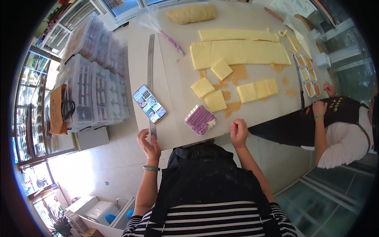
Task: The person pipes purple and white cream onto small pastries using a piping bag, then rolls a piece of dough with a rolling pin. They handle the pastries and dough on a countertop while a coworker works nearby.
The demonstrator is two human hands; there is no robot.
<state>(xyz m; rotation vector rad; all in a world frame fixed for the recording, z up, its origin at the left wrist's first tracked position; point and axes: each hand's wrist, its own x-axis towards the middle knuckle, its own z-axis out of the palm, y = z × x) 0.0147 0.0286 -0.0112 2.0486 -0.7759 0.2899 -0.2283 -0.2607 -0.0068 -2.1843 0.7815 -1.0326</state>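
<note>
My left hand is at the table's front left edge, fingers apart and curved beside the lower end of a metal ruler. A smartphone with a lit screen lies across the ruler. My right hand rests at the front edge, its fingers curled in, with nothing seen in it. Between my hands sits a small cake topped with purple piped strands and white cream. Behind it lie cut yellow sponge cake squares, a row of joined pieces and a long sponge slab.
A piping bag with a metal tip and a large dough-like roll lie farther back. A long knife and small filled trays are at the right, near a co-worker in a dark apron. Clear plastic boxes stand left.
</note>
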